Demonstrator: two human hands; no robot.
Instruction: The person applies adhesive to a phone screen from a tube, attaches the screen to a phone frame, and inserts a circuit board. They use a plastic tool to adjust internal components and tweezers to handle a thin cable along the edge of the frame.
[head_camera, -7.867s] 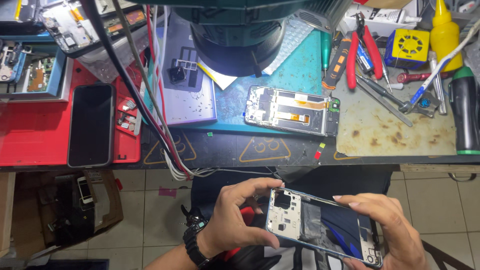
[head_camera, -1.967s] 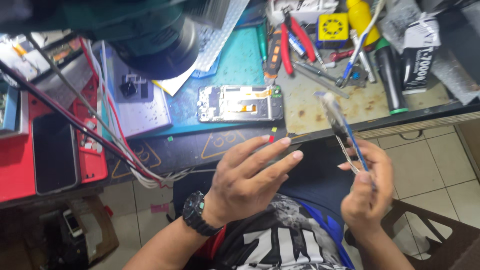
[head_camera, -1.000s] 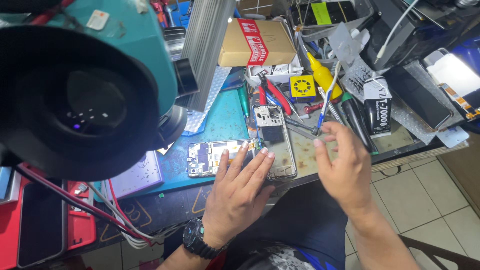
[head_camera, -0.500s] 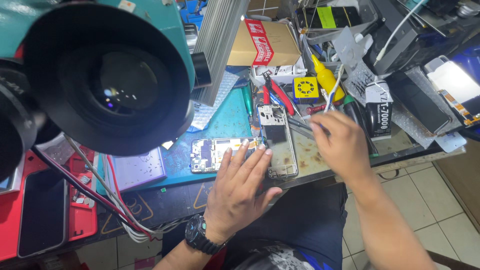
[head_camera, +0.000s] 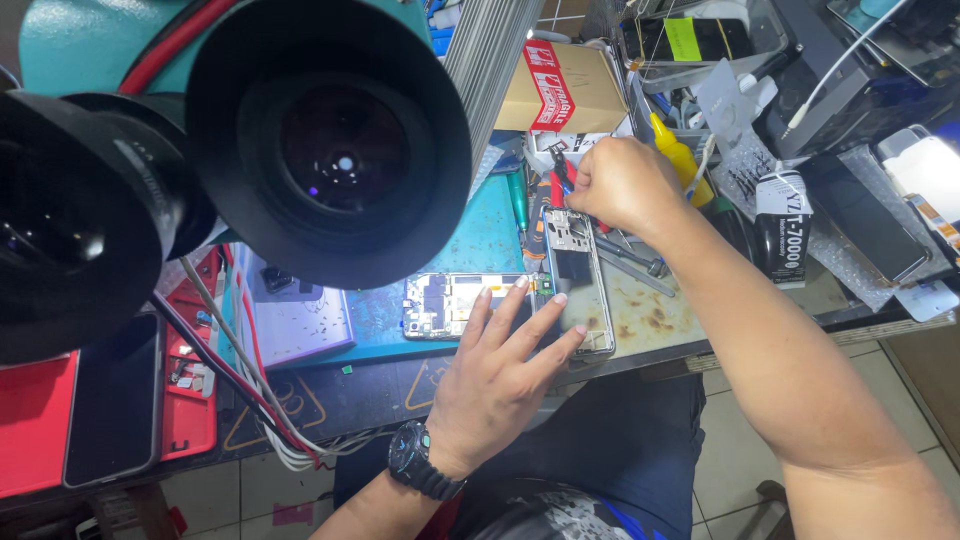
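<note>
My left hand (head_camera: 505, 370) lies flat on the bench's front edge with its fingers spread. Its fingertips rest on a silver phone frame (head_camera: 583, 290) and beside an opened phone (head_camera: 445, 305) with its circuit board showing, on a teal mat (head_camera: 490, 235). A black watch sits on that wrist. My right hand (head_camera: 618, 185) reaches to the back of the bench just beyond the frame's top end. Its fingers are curled around a red-handled tool (head_camera: 556, 188) among other hand tools.
Two big black microscope eyepieces (head_camera: 330, 140) fill the upper left, close to the camera. A cardboard box (head_camera: 565, 90), a yellow bottle (head_camera: 680, 155) and a black tube (head_camera: 785, 235) stand at the back right. A dark phone (head_camera: 115, 400) lies on a red tray; cables (head_camera: 270, 420) hang over the bench edge.
The phone frame, earlier held up in both hands, now lies on the bench. My left hand settled on it; my right hand moved back to the red-handled tools.
</note>
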